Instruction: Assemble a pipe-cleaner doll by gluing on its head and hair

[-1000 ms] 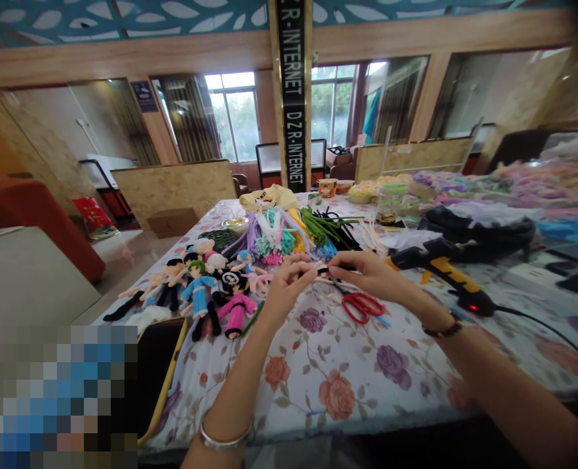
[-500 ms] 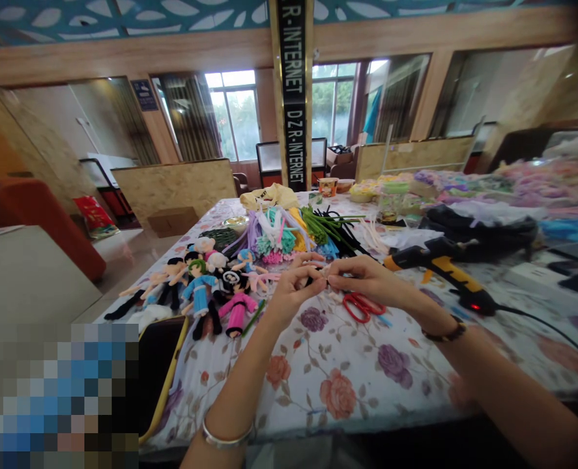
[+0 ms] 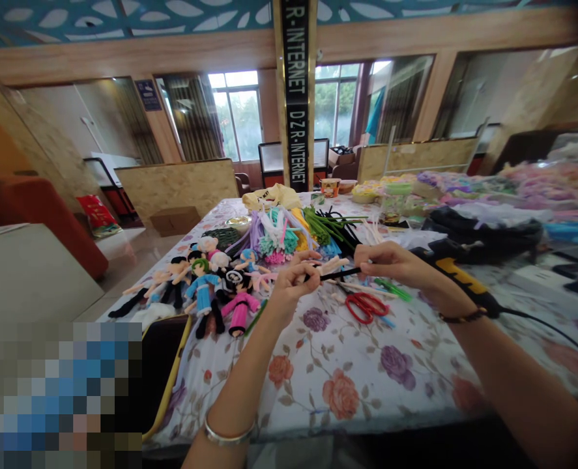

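Note:
A black pipe cleaner (image 3: 341, 274) is stretched between my two hands, close above the table. My left hand (image 3: 296, 280) is closed, with thumb and fingers pinched around one end of it. A pale, fuzzy pipe-cleaner piece (image 3: 332, 265) sticks out from the same fingers; their grip hides its inner part. My right hand (image 3: 396, 266) pinches the other end of the black length between thumb and fingertips. Just below it lie red-handled scissors (image 3: 365, 307), with short green pieces (image 3: 393, 288) beside them.
Several pipe-cleaner dolls (image 3: 201, 290) lie to the left, by a yellow-edged dark case (image 3: 171, 365). Bundles of coloured pipe cleaners (image 3: 279, 231) sit behind my hands. A corded glue gun (image 3: 459, 277) is right, partly behind my right hand. A black bag (image 3: 484, 228) lies further back.
My hands were together at the fingertips; my right hand has moved away to the right, and the black pipe cleaner now shows between them. The green pieces have come into view.

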`<state>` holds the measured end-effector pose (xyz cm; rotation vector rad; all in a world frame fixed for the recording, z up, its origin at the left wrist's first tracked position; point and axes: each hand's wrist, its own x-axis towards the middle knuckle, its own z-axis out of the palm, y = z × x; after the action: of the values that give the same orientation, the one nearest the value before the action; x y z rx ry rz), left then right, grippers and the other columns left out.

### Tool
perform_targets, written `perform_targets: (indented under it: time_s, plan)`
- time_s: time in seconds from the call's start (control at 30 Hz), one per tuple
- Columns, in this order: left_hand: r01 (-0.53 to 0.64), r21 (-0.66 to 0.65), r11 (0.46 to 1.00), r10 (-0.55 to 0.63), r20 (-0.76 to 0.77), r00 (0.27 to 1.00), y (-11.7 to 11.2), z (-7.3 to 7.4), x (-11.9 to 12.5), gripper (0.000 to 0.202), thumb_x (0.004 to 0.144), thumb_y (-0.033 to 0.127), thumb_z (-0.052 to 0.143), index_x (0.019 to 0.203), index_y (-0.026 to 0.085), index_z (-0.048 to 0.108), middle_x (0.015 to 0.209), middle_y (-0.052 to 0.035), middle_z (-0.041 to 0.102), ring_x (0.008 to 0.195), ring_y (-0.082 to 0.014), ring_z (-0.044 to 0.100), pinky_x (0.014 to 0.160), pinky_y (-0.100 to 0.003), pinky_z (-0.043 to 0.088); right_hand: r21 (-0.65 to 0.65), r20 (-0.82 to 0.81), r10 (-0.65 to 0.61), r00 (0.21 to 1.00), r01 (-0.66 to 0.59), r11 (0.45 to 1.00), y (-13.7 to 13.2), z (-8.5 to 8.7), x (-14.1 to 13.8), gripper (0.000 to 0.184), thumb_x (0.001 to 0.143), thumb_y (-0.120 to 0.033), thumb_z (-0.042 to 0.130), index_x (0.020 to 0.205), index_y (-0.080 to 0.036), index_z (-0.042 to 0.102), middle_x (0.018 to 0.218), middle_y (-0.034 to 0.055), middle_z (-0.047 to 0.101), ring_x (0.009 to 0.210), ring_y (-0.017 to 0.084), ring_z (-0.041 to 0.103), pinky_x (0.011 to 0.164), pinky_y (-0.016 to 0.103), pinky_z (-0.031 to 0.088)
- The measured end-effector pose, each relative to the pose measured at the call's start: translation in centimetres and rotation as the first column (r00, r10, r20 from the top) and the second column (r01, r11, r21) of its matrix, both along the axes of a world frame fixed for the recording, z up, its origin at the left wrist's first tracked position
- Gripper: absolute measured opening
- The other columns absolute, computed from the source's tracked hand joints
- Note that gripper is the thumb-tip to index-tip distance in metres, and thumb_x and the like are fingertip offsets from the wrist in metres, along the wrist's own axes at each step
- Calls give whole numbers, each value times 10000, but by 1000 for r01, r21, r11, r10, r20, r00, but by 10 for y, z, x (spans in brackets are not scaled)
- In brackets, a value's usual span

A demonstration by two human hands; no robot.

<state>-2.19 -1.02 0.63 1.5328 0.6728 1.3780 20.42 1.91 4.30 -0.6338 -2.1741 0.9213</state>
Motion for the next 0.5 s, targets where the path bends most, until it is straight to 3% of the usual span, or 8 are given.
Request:
perform_targets:
  time_s: [0.23, 0.37, 0.5]
  plan:
    - [-29, 13, 999, 29, 12, 999, 2, -3, -2, 224, 668, 346, 698, 595, 163, 593, 1119, -67, 522, 1084, -234, 480, 943, -337, 333, 125, 151, -64, 986, 45, 991, 3, 0, 4, 319, 829, -452, 538, 712, -169, 627, 709, 29, 586, 679, 143, 519, 661, 279, 395]
    - [-127, 114, 985, 140, -120, 983, 5, -5, 0, 221, 685, 370, 690, 628, 167, 623, 1066, -71, 534, 1052, -215, 492, 952, -338, 329, 240, 211, -202, 956, 150, 959, -4, 0, -8, 284, 839, -443, 520, 852, -193, 655, 831, 43, 664, 766, 178, 576, 710, 290, 413]
    - [-137, 166, 976, 169, -199, 965, 8, -10, 4, 266, 656, 419, 708, 610, 164, 651, 992, -75, 535, 1012, -210, 510, 927, -338, 356, 235, 202, -201, 959, 152, 960, -15, -6, -28, 313, 859, -462, 477, 869, -204, 652, 842, 41, 676, 765, 182, 595, 700, 281, 425]
